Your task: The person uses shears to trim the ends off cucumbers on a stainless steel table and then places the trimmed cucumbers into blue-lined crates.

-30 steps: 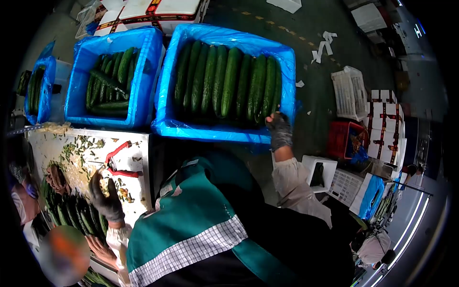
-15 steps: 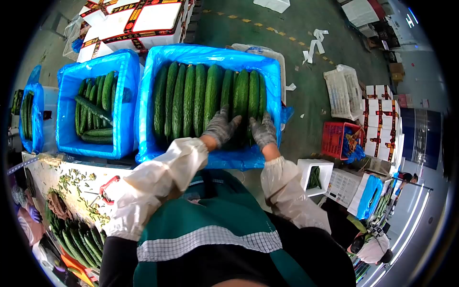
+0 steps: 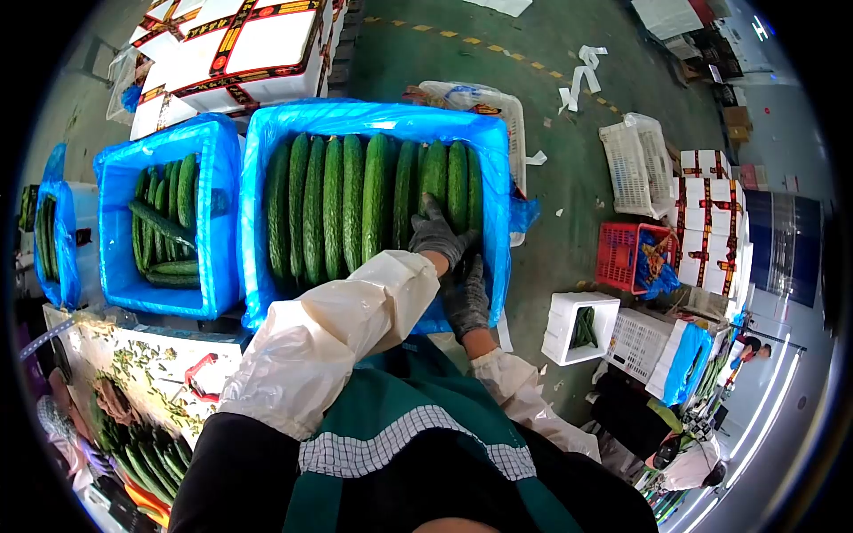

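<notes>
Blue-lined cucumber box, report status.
Left hand spread on cucumbers, right side of box. Right hand nearer body, grip unclear. Hands hide those cucumbers' near ends.

Bright light, curved fisheye edges, black corners.

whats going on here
The person wearing the camera, in gloves, has both hands in the large blue-lined box, at the right end of a row of cucumbers. The left hand is on the cucumbers, and the right hand is just below it, near the front corner. Whether either one grips a cucumber isn't clear. A smaller blue-lined box with cucumbers stands to the left, and a red-handled tool lies on the littered white table.
</notes>
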{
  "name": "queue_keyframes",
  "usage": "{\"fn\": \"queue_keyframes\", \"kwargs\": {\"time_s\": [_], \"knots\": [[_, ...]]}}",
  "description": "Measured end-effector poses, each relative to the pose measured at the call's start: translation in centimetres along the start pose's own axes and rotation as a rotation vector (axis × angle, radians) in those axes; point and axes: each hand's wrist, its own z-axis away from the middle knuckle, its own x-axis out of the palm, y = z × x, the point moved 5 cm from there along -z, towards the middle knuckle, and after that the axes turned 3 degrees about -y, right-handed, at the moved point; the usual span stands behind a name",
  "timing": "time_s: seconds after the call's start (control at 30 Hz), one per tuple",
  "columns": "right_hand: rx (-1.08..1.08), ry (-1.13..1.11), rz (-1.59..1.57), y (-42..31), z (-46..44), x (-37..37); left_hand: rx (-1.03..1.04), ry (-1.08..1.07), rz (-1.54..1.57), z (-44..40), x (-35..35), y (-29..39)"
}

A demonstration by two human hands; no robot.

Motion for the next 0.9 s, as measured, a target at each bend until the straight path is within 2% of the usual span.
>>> {"fn": "queue_keyframes", "kwargs": {"time_s": [0.03, 0.07, 0.13, 0.17, 0.2, 0.23, 0.27, 0.33, 0.4, 0.43, 0.53, 0.6, 0.7, 0.8, 0.9], "knots": [[0.001, 0.003, -0.005, 0.9, 0.0, 1.2, 0.003, 0.001, -0.004, -0.1, 0.3, -0.5], [-0.096, 0.102, 0.104, 1.7, -0.3, 2.2, 0.065, 0.030, 0.011, -0.3, 0.5, -0.9], [-0.249, 0.278, 0.101, 1.2, -0.3, 1.4, 0.163, 0.114, 0.099, -1.0, 0.9, -1.3], [-0.296, 0.339, -0.009, 1.1, 0.5, 0.6, 0.173, 0.069, 0.110, -0.1, -0.3, -1.0], [-0.207, 0.315, -0.239, 0.5, -0.1, -0.5, 0.244, 0.121, 0.104, -0.9, -0.4, -2.2], [-0.098, 0.232, -0.466, 0.8, 1.0, -0.1, 0.251, 0.059, 0.179, -0.6, -0.8, -2.1], [-0.053, 0.210, -0.419, 2.6, 0.3, 1.4, 0.160, 0.017, 0.141, 0.1, -1.5, -2.1], [-0.016, 0.191, -0.376, 3.1, -1.4, 1.8, 0.204, 0.055, 0.166, -1.1, -0.9, -3.1], [0.123, 0.012, -0.194, 1.6, -1.3, 1.2, 0.214, 0.057, 0.132, -2.0, -0.5, -3.6], [0.166, -0.007, -0.149, 1.1, -1.4, 0.9, 0.216, 0.052, 0.131, -2.0, -0.5, -3.6], [0.196, -0.047, -0.040, 0.1, -1.6, -0.1, 0.316, 0.066, 0.283, -4.6, 1.5, -5.6], [0.134, -0.069, -0.039, -0.1, -2.3, 0.1, 0.343, 0.089, 0.386, -4.8, 2.0, -6.3], [0.089, -0.058, -0.086, -0.1, -3.9, 1.0, 0.369, -0.072, 0.721, -4.1, 1.9, -6.5], [0.114, -0.035, -0.140, 0.2, -5.5, 1.7, 0.286, -0.172, 0.891, -2.5, 1.3, -5.7], [0.116, -0.058, -0.164, 0.4, -6.3, 2.0, 0.365, -0.196, 1.030, -3.6, 2.1, -6.2]]}}
